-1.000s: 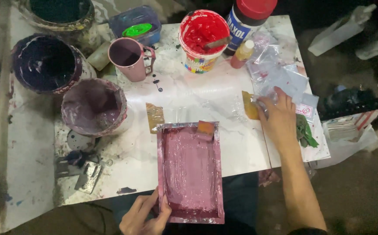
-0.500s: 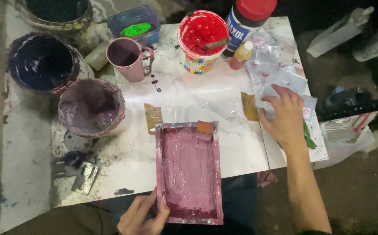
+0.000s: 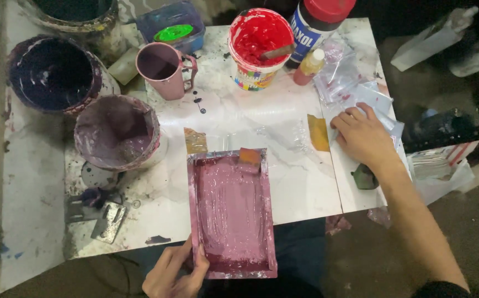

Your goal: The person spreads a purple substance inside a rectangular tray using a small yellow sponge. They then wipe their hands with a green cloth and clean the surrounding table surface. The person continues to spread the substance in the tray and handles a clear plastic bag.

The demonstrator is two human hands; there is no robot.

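Observation:
My left hand (image 3: 174, 273) grips the near left corner of a rectangular frame (image 3: 232, 212) smeared with pink paint, which hangs over the table's front edge. My right hand (image 3: 362, 136) rests palm down on a pile of clear plastic bags (image 3: 350, 83) at the table's right side, fingers bent over a bag. A yellowish tape patch (image 3: 319, 132) lies just left of that hand.
A red paint bucket (image 3: 260, 41) with a stick, a red-capped bottle (image 3: 319, 19) and a small orange bottle (image 3: 308, 67) stand at the back. A pink mug (image 3: 165, 69), a mauve bucket (image 3: 117, 132), a dark purple bucket (image 3: 52, 72) and a green-filled tub (image 3: 173, 30) crowd the left.
My right hand has slid over the plastic bags and its fingers have curled in. The pink frame has shifted a little to the left with my left hand.

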